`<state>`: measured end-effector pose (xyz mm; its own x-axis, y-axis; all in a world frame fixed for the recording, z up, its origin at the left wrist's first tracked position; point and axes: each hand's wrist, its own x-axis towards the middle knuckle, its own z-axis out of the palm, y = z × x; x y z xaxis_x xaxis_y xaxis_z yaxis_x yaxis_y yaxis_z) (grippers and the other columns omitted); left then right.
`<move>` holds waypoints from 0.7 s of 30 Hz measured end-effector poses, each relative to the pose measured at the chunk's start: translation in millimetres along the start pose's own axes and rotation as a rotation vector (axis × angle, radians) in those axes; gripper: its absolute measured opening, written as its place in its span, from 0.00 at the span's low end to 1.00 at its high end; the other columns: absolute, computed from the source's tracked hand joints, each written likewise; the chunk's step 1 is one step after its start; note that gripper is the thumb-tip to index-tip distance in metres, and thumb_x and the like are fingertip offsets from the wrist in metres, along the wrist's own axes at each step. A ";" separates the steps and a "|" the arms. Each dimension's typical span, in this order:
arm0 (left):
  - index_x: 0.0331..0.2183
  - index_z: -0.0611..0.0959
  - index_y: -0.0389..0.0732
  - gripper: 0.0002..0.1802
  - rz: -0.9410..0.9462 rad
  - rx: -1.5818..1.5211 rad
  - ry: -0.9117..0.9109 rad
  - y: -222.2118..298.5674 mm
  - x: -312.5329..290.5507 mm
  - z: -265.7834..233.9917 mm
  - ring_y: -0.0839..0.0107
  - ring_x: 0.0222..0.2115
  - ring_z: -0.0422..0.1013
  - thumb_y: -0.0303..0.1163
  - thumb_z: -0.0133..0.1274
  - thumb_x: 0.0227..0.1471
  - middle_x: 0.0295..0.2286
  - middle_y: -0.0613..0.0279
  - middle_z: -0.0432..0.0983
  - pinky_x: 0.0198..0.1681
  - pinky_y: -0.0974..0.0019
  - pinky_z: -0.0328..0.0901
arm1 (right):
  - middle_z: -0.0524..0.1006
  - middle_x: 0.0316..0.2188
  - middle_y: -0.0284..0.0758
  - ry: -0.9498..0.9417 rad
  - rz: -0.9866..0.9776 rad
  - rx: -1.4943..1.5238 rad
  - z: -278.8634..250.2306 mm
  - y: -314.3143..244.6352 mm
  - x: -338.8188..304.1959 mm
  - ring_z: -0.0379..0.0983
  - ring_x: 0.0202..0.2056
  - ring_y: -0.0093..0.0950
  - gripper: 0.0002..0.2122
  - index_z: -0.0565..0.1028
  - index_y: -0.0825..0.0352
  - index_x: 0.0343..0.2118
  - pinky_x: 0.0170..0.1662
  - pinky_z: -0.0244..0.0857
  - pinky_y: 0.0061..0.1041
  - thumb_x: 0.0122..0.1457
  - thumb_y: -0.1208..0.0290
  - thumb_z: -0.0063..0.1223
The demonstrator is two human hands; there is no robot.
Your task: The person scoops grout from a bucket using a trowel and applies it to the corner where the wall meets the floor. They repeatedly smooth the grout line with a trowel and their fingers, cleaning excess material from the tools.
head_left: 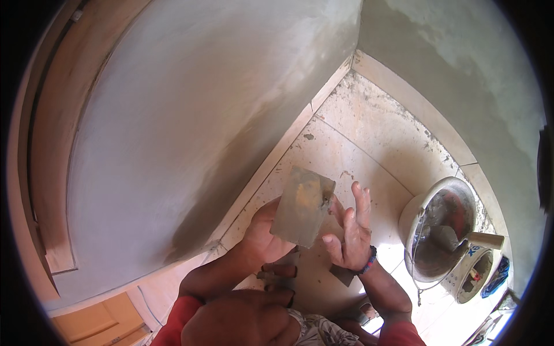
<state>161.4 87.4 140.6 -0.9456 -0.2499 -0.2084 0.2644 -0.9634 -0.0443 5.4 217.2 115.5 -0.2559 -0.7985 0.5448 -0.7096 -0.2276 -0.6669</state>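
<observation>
Plate (301, 209): rect., grey, w/ ylw-brn smear

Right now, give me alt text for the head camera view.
A person's left hand holds a flat, smeared plate, with the open right hand raised beside it. Beyond, two grey walls meet in a corner above a dirt-specked tiled floor. A bucket and a smaller tub stand at right.

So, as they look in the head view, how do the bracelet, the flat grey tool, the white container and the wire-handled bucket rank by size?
1. Wire-handled bucket
2. Flat grey tool, though its nearness may enlarge it
3. White container, partly hidden
4. Bracelet
</observation>
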 end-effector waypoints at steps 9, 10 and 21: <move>0.50 0.73 0.33 0.23 0.076 0.085 0.020 0.1 -3.6 3.5 0.58 0.46 0.69 0.38 0.47 0.57 0.47 0.51 0.72 0.48 0.57 0.66 | 0.72 0.53 0.45 -0.020 0.077 0.283 -15.5 0.3 -8.1 0.68 0.52 0.47 0.32 0.46 0.65 0.66 0.55 0.59 0.43 0.63 0.64 0.45; 0.50 0.72 0.33 0.24 0.073 0.081 -0.015 0.4 -3.2 2.0 0.59 0.46 0.68 0.38 0.47 0.57 0.48 0.50 0.71 0.48 0.58 0.66 | 0.71 0.53 0.45 0.027 0.128 0.456 -15.7 1.6 -9.5 0.73 0.48 0.47 0.32 0.44 0.65 0.66 0.51 0.66 0.40 0.63 0.65 0.44; 0.53 0.68 0.33 0.26 0.030 0.088 0.013 -19.4 0.2 -6.4 0.62 0.45 0.67 0.38 0.46 0.58 0.49 0.50 0.68 0.47 0.62 0.65 | 0.67 0.57 0.45 0.300 0.449 1.552 -1.5 -16.6 16.6 0.72 0.18 0.30 0.41 0.29 0.59 0.66 0.23 0.68 0.22 0.62 0.58 0.46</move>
<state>157.2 106.7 135.2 -0.9347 -0.2785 -0.2207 0.2748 -0.9603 0.0480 11.9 208.6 136.4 -0.4890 -0.8628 0.1281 0.7022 -0.4765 -0.5291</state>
